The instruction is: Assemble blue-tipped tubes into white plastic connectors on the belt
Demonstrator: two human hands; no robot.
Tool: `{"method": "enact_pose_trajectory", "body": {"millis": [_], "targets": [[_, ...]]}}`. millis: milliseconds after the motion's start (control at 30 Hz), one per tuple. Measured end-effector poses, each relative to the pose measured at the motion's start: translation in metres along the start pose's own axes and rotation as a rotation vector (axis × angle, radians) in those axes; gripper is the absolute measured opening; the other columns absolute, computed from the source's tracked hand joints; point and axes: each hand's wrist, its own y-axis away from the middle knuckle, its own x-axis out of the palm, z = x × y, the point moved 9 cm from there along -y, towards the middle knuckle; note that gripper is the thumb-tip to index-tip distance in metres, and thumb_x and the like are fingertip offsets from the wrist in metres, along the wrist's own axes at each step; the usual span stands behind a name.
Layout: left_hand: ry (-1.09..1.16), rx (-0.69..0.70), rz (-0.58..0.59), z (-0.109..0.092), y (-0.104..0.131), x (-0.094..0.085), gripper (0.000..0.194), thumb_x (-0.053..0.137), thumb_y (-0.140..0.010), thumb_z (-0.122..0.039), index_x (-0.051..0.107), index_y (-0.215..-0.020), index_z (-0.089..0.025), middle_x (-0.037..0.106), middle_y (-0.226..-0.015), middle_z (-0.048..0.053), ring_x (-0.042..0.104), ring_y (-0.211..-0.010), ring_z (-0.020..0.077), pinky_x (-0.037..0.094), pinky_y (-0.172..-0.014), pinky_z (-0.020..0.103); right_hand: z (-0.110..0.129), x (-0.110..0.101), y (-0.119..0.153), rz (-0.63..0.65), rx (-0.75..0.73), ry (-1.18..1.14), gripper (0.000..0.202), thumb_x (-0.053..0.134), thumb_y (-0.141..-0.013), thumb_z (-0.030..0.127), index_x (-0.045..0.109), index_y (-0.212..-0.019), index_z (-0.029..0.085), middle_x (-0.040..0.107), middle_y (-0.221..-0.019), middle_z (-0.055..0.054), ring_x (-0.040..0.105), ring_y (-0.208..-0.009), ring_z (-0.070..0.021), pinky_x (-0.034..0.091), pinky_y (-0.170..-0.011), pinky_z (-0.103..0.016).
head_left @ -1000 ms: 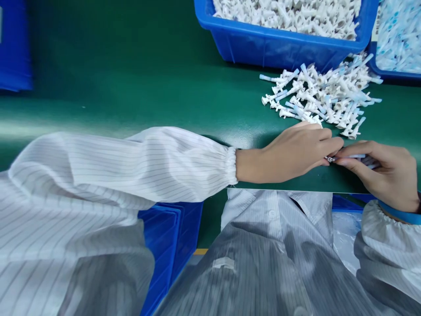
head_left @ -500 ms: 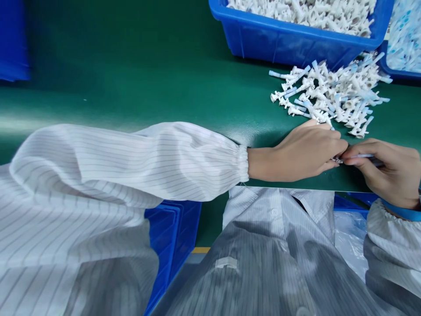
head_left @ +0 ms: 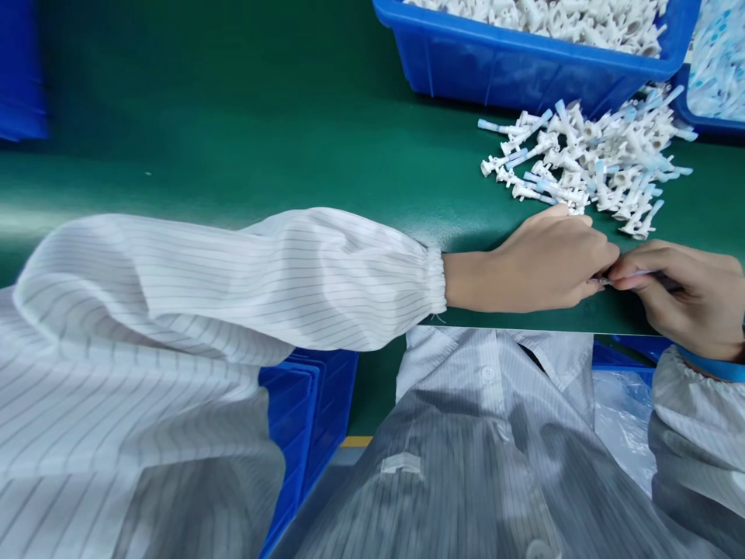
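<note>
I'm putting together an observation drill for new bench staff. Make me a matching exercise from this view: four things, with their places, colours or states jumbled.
Column one:
1. Left hand
2. Wristband
3. Loose pile of parts
4. Tub of white parts

Column two:
A. On the green table, between the tub and the hands
B. Blue, at the top of the view
C. Fingers closed at a small piece
D. At the wrist of the right hand

Right pairs: 1-C, 2-D, 3-A, 4-B.
</note>
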Motion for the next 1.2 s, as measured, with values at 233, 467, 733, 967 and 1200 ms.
{"method": "enact_pose_trajectory", "body": {"millis": [233, 467, 733, 967, 1200], "targets": [[-0.003, 0.01, 0.017, 0.0, -0.001, 0.001, 0.021, 0.054, -0.098, -0.026, 0.071, -0.09, -0.016, 0.07, -0.081, 0.004, 0.063, -0.085, 0.022, 0.042, -0.084, 0.037, 0.0, -0.002, -0.002, -0.006, 0.005, 0.012, 0.013, 0.062, -0.096, 0.016, 0.066, -0.088, 0.026, 0.07, -0.077, 0.002, 0.061, -0.059, -0.0105, 0.043, -0.051, -0.023], [0.015, 0.006, -0.01, -0.001, -0.001, -0.001, 0.023, 0.054, -0.097, -0.022, 0.07, -0.081, -0.016, 0.067, -0.074, 0.004, 0.064, -0.083, 0.0219, 0.043, -0.084, 0.037, -0.001, 0.0, -0.004, 0.063, -0.017, -0.035, 0.015, 0.061, -0.096, 0.015, 0.067, -0.088, 0.027, 0.071, -0.079, 0.002, 0.065, -0.064, -0.0119, 0.049, -0.057, -0.024], [0.002, 0.003, 0.021, -0.003, -0.002, 0.0, 0.028, 0.049, -0.097, -0.019, 0.068, -0.077, -0.015, 0.068, -0.074, 0.004, 0.065, -0.078, 0.0211, 0.04, -0.074, 0.034, 0.009, 0.0, -0.008, 0.127, -0.076, 0.025, 0.016, 0.058, -0.098, 0.014, 0.065, -0.09, 0.026, 0.07, -0.079, 0.002, 0.065, -0.063, -0.0105, 0.048, -0.058, -0.024], [-0.023, -0.004, 0.012, -0.002, -0.003, -0.003, 0.024, 0.052, -0.096, -0.02, 0.071, -0.082, -0.015, 0.069, -0.073, 0.005, 0.066, -0.079, 0.0215, 0.039, -0.073, 0.034, 0.029, -0.002, -0.003, 0.134, -0.155, 0.319, 0.02, 0.054, -0.098, 0.009, 0.065, -0.096, 0.025, 0.073, -0.082, 0.0, 0.067, -0.07, -0.0141, 0.044, -0.056, -0.028], [-0.077, -0.004, -0.018, -0.003, -0.005, -0.005, 0.025, 0.049, -0.09, -0.014, 0.07, -0.077, -0.016, 0.068, -0.07, 0.005, 0.065, -0.072, 0.0203, 0.034, -0.064, 0.033, 0.041, -0.001, 0.003, 0.168, -0.171, 0.536, 0.034, 0.045, -0.093, 0.005, 0.064, -0.115, 0.023, 0.07, -0.085, -0.004, 0.055, -0.063, -0.0165, 0.031, -0.044, -0.031]]}}
